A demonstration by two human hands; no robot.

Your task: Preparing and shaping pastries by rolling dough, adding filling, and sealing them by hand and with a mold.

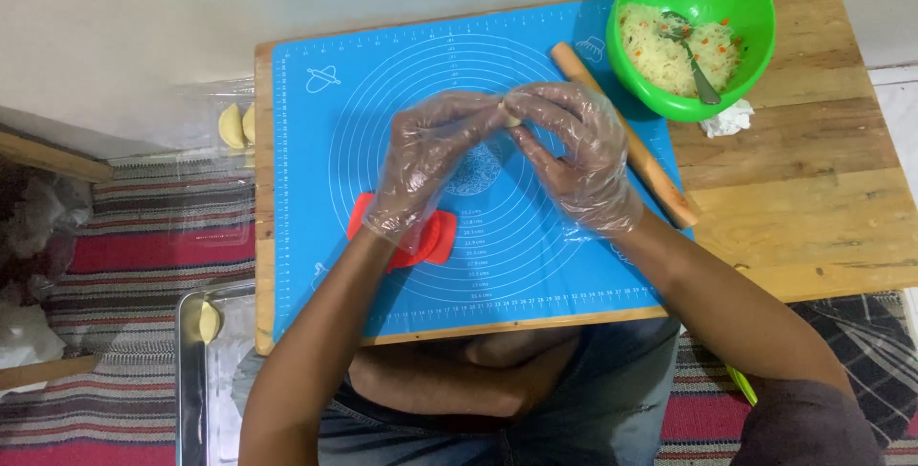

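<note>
Shaping a small piece of dough [513, 114], by the look of it: pinched between the fingertips of both gloved hands over the middle of the blue mat [316, 265], a little toward its far edge. Left hand [428, 162] curled, fingers bunched onto the dough from the left; right hand [574, 155] arched over from the right, thumb and forefinger closing on the same piece (mostly hidden by the gloves). Forearms angled in from the near edge, wrists raised off the mat. Red plastic press [435, 239] lying flat under the left wrist. Next move probably calling for filling: green bowl [732, 17] with spoon [690, 50] at the far right corner of the wooden table [813, 189], rolling pin [660, 179] along the mat's right edge.
</note>
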